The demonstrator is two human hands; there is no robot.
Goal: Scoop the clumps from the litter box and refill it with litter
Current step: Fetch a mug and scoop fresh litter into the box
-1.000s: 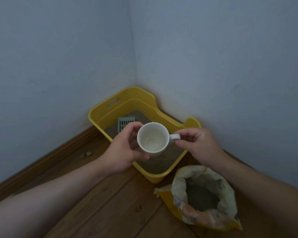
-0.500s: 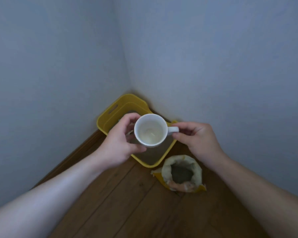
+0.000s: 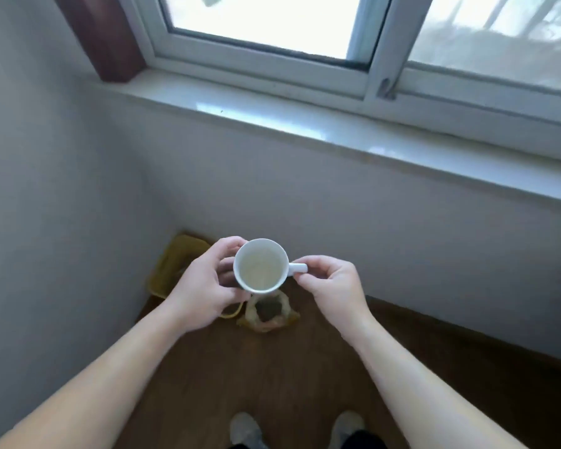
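While the person stands over the corner, both hands hold a white mug (image 3: 260, 266) high above the floor: the left hand (image 3: 204, 286) wraps its body, the right hand (image 3: 332, 283) pinches the handle. Far below, the yellow litter box (image 3: 172, 267) sits against the wall with the open litter bag (image 3: 268, 314) just beside it. Ceramic looks rigid, smooth and breakable, so gripping body and handle together seems safest.

Litter bag (image 3: 268, 314) on floor (image 3: 272, 377), right of litter box (image 3: 172, 270) in corner.

head view | high, looking steeply down | faces room corner under window (image 3: 305, 27)
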